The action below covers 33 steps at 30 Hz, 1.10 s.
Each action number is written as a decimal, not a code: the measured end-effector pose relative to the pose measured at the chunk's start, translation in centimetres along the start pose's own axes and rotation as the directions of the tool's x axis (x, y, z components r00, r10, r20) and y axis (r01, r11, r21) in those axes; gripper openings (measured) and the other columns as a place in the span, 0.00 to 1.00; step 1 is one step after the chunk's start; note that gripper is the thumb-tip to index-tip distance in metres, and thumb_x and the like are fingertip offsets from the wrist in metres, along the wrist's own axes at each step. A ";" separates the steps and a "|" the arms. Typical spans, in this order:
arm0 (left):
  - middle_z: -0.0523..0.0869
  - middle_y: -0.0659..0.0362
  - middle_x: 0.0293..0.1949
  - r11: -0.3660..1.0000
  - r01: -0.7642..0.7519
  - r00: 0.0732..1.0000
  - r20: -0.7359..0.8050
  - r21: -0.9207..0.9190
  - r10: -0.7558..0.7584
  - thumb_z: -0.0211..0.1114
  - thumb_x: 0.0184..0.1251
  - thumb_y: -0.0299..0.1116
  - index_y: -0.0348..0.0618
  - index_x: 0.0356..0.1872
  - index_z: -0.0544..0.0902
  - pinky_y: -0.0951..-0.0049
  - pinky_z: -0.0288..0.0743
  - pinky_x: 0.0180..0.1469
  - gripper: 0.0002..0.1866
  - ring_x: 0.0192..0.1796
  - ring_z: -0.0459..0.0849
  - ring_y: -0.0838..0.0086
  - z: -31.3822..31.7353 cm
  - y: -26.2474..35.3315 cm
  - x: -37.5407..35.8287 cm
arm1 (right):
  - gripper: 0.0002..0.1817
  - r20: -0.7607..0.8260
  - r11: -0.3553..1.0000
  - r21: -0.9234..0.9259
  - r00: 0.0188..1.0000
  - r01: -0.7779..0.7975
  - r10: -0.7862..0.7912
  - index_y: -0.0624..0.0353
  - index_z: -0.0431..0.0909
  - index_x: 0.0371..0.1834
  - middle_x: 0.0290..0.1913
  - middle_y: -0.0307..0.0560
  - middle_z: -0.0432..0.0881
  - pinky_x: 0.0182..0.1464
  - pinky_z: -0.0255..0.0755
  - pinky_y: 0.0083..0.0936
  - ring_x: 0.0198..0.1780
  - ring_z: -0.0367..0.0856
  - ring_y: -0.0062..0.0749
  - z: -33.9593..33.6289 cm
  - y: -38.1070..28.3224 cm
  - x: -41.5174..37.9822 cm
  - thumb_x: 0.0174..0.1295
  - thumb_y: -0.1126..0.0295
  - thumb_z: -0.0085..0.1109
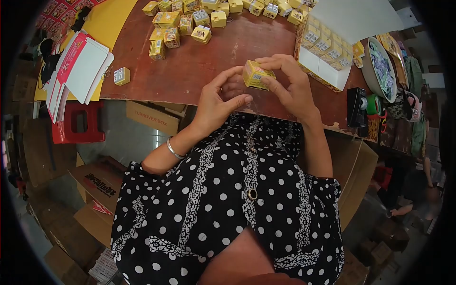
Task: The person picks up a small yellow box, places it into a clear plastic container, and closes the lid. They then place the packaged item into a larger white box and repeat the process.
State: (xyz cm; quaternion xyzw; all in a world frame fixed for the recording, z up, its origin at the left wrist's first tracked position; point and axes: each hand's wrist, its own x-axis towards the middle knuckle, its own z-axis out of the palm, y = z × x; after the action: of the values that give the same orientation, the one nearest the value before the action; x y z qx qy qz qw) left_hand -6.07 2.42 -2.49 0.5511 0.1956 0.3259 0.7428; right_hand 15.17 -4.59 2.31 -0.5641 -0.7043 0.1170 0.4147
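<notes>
A small yellow printed box (257, 75) is above the front part of the red-brown table (228, 52). My right hand (289, 83) grips it between thumb and fingers. Just left of it, my left hand (221, 97) is curved with thumb and fingers apart, and nothing shows in its grasp. Several yellow boxes (166, 20) and light-yellow keychain pieces (201, 34) lie at the table's back. A white-lined display box (327, 71) on the right holds rows of small pieces. One loose piece (121, 76) lies at the left.
Left are stacked white and pink cards (85, 61) on yellow sheets. At the right edge are a black tape dispenser (356, 111), green tape (373, 104) and a bowl of wrapped items (382, 69). A red stool (85, 122) and cartons stand below; another person is at lower right.
</notes>
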 end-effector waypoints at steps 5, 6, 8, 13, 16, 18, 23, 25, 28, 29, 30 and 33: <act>0.82 0.54 0.59 1.000 -0.018 1.000 0.008 -0.002 0.018 0.71 0.69 0.21 0.41 0.76 0.67 0.74 0.81 0.61 0.36 0.61 0.83 0.73 0.4 0.9 0.0 | 0.19 -0.162 0.996 0.045 0.983 -0.077 0.084 0.61 0.79 0.59 0.64 0.48 0.82 0.64 0.74 0.33 0.64 0.79 0.38 1.5 -0.9 -1.1 0.66 0.71 0.67; 0.81 0.56 0.58 1.000 -0.012 1.000 0.024 0.002 0.012 0.70 0.70 0.22 0.43 0.77 0.66 0.75 0.80 0.61 0.36 0.61 0.82 0.73 0.5 1.0 0.0 | 0.20 -0.269 0.943 0.269 0.925 -0.195 0.268 0.61 0.78 0.61 0.66 0.48 0.80 0.63 0.76 0.33 0.64 0.79 0.38 1.9 -1.4 -1.5 0.68 0.69 0.67; 0.80 0.57 0.58 1.000 0.006 0.999 0.046 -0.031 -0.005 0.70 0.71 0.22 0.43 0.76 0.68 0.75 0.81 0.61 0.34 0.62 0.82 0.73 0.6 0.9 -0.1 | 0.21 -0.143 0.864 0.441 0.931 -0.244 0.336 0.62 0.76 0.63 0.68 0.50 0.78 0.64 0.76 0.32 0.65 0.79 0.35 2.4 -1.4 -3.0 0.69 0.70 0.66; 0.78 0.58 0.61 0.996 0.084 0.989 0.126 -0.038 -0.079 0.69 0.72 0.23 0.42 0.70 0.72 0.73 0.82 0.60 0.28 0.63 0.81 0.71 0.8 -0.4 -0.6 | 0.21 -0.027 0.698 0.661 0.921 -0.275 0.389 0.64 0.73 0.66 0.67 0.54 0.77 0.66 0.75 0.29 0.64 0.80 0.33 4.1 -0.6 -5.7 0.72 0.74 0.62; 0.77 0.59 0.62 0.998 0.010 0.991 0.135 -0.061 -0.002 0.69 0.71 0.23 0.41 0.64 0.75 0.71 0.83 0.60 0.23 0.62 0.81 0.70 0.4 -1.3 -0.5 | 0.15 -0.072 0.732 0.621 0.910 -0.280 0.409 0.65 0.74 0.59 0.65 0.53 0.78 0.66 0.75 0.30 0.65 0.80 0.34 4.6 -1.4 -6.3 0.72 0.75 0.62; 0.76 0.58 0.62 0.993 0.024 0.989 0.145 -0.112 -0.008 0.70 0.70 0.22 0.40 0.62 0.75 0.72 0.83 0.60 0.22 0.61 0.82 0.70 0.2 -1.7 -0.5 | 0.07 -0.104 0.615 0.748 0.871 -0.250 0.480 0.65 0.74 0.49 0.64 0.57 0.80 0.69 0.71 0.35 0.67 0.77 0.37 4.9 -2.1 -6.4 0.73 0.74 0.59; 0.79 0.57 0.60 0.992 0.026 0.995 0.099 -0.126 -0.013 0.72 0.67 0.21 0.40 0.63 0.74 0.72 0.83 0.58 0.25 0.60 0.83 0.72 0.7 -1.2 -0.9 | 0.07 -0.158 0.700 0.693 0.910 -0.174 0.383 0.62 0.74 0.41 0.56 0.54 0.83 0.67 0.73 0.33 0.62 0.80 0.34 4.7 -1.1 -6.5 0.70 0.74 0.64; 0.81 0.56 0.59 0.996 0.033 0.994 0.110 -0.078 -0.025 0.72 0.67 0.21 0.40 0.63 0.74 0.73 0.82 0.58 0.26 0.59 0.84 0.73 0.8 -1.0 -1.4 | 0.08 -0.107 0.716 0.679 0.944 -0.161 0.314 0.62 0.74 0.41 0.55 0.53 0.84 0.66 0.74 0.32 0.60 0.80 0.33 4.0 -0.8 -6.8 0.69 0.74 0.65; 0.84 0.56 0.55 0.996 0.088 0.989 0.121 -0.023 -0.085 0.73 0.66 0.21 0.40 0.64 0.73 0.72 0.82 0.59 0.27 0.58 0.85 0.74 1.2 -0.4 -1.8 | 0.08 0.075 0.618 0.682 0.877 -0.392 0.474 0.62 0.76 0.41 0.51 0.50 0.84 0.63 0.76 0.28 0.57 0.81 0.28 2.8 -2.1 -6.0 0.68 0.75 0.68; 0.85 0.56 0.55 0.998 0.069 0.991 0.119 -0.011 -0.067 0.73 0.67 0.21 0.39 0.65 0.72 0.72 0.82 0.59 0.27 0.58 0.85 0.74 1.3 -0.4 -1.9 | 0.07 0.079 0.590 0.696 0.860 -0.410 0.505 0.63 0.77 0.41 0.49 0.49 0.85 0.60 0.76 0.26 0.55 0.82 0.26 2.6 -2.8 -5.6 0.67 0.76 0.68; 0.85 0.56 0.54 0.999 0.050 0.992 0.117 0.000 -0.049 0.73 0.67 0.21 0.39 0.65 0.72 0.73 0.81 0.60 0.27 0.57 0.86 0.73 1.4 -0.5 -1.9 | 0.07 0.083 0.561 0.709 0.840 -0.428 0.536 0.63 0.78 0.40 0.46 0.48 0.85 0.58 0.77 0.24 0.53 0.82 0.24 2.4 -3.2 -5.3 0.67 0.77 0.68; 0.85 0.56 0.54 0.999 0.046 0.991 0.126 -0.009 -0.044 0.72 0.67 0.21 0.39 0.65 0.72 0.72 0.81 0.61 0.28 0.58 0.85 0.73 1.8 -0.1 -1.9 | 0.05 0.091 0.599 0.670 0.849 -0.439 0.520 0.65 0.80 0.41 0.44 0.46 0.85 0.53 0.79 0.21 0.48 0.83 0.22 1.7 -2.9 -5.1 0.66 0.79 0.68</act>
State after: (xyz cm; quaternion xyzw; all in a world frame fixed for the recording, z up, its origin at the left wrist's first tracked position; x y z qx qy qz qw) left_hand -6.23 -0.21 -2.12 0.5614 0.1588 0.2748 0.7642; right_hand 12.02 -9.62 0.76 -0.5505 -0.4113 0.4363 0.5809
